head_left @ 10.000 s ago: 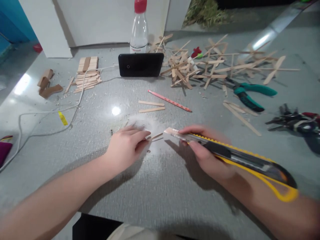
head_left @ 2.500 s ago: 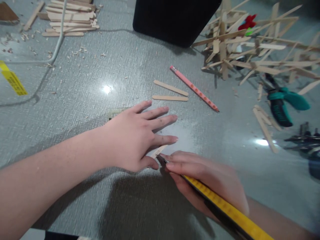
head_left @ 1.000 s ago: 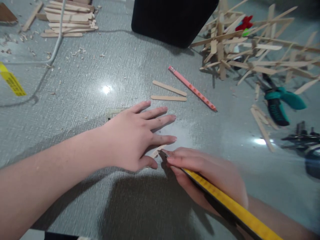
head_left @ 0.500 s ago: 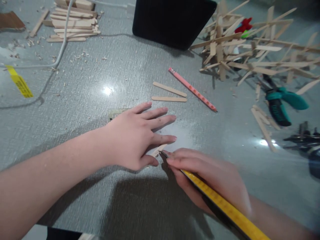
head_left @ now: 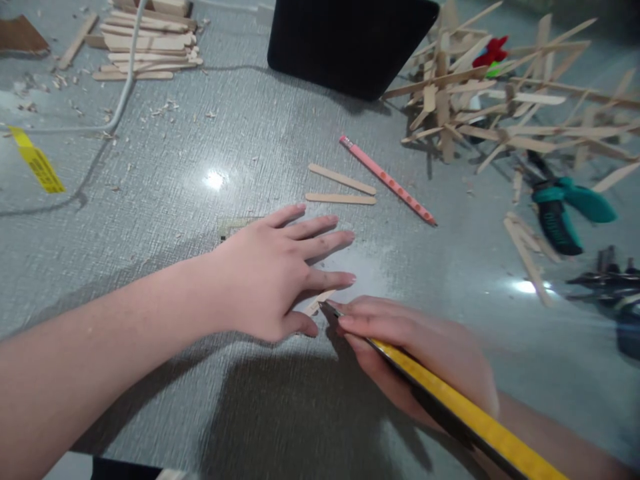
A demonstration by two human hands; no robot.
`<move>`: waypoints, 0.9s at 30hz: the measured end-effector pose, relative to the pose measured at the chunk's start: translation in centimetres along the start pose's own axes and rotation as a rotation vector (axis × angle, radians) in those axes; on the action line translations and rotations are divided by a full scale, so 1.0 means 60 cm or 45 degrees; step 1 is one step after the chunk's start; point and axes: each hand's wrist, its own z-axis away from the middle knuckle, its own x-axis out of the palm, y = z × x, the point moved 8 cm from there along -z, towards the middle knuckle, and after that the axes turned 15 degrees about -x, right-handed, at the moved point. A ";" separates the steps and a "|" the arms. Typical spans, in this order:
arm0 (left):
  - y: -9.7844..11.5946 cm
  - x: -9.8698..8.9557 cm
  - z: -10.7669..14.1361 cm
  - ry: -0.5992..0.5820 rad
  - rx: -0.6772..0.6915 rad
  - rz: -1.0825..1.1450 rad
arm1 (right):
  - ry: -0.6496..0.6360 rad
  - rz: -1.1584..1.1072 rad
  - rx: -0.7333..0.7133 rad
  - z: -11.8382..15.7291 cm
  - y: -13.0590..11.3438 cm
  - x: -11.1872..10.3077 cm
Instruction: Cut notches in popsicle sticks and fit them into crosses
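Note:
My left hand (head_left: 280, 273) lies flat on the grey table with its fingers spread, over a clear ruler-like strip (head_left: 230, 225) that shows only at its edge. Between its thumb and index finger a short piece of wooden stick (head_left: 320, 302) shows; the rest is hidden. My right hand (head_left: 410, 353) is closed around a yellow utility knife (head_left: 450, 398), whose blade tip touches or nearly touches that stick. Two wooden sticks (head_left: 341, 179) and a pink pencil (head_left: 387, 180) lie beyond my left fingertips.
A black tablet-like object (head_left: 350, 47) stands at the back. Stacked sticks (head_left: 147, 47) and a white cable (head_left: 131, 73) are back left. At right are a tangled stick structure (head_left: 450, 100), teal-handled pliers (head_left: 557, 217), loose sticks (head_left: 525, 257) and dark tools (head_left: 607, 277).
The rear part of the yellow knife has swung slightly to the right with my right hand, while its tip stays at the stick. My left hand keeps its place.

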 end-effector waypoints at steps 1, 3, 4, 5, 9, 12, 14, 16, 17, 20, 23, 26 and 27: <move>0.000 0.000 0.000 -0.002 0.001 -0.001 | -0.001 0.003 0.000 0.000 0.000 0.000; 0.001 0.000 0.000 -0.011 0.002 -0.005 | 0.007 0.013 0.001 -0.001 -0.002 0.000; 0.001 0.000 0.000 -0.013 0.003 -0.008 | 0.008 0.013 0.002 -0.002 -0.004 0.000; 0.001 0.000 0.000 -0.012 0.002 -0.010 | 0.003 0.007 0.003 -0.002 -0.005 0.001; 0.002 -0.001 0.001 0.008 0.011 -0.010 | -0.010 0.010 0.059 -0.005 -0.007 0.002; 0.002 -0.002 0.001 0.021 0.012 -0.001 | -0.023 0.021 0.083 -0.007 -0.008 0.001; 0.003 -0.003 0.001 0.027 0.011 0.002 | -0.043 0.022 0.077 -0.007 -0.009 0.002; 0.003 -0.003 0.001 0.023 0.010 0.001 | -0.044 0.009 0.067 -0.007 -0.010 0.001; 0.002 -0.002 0.001 0.020 0.007 0.002 | -0.042 0.001 0.065 -0.007 -0.010 0.001; 0.001 -0.002 0.001 0.026 0.005 0.016 | -0.025 -0.004 0.087 -0.004 -0.007 0.000; 0.001 -0.001 0.001 0.031 0.015 0.026 | -0.017 -0.003 0.077 0.000 -0.006 0.001; -0.001 0.002 0.001 0.016 0.006 0.014 | -0.003 -0.002 0.055 0.003 -0.004 0.000; -0.001 0.002 0.000 0.012 0.003 0.010 | 0.005 -0.007 0.048 0.004 -0.003 -0.001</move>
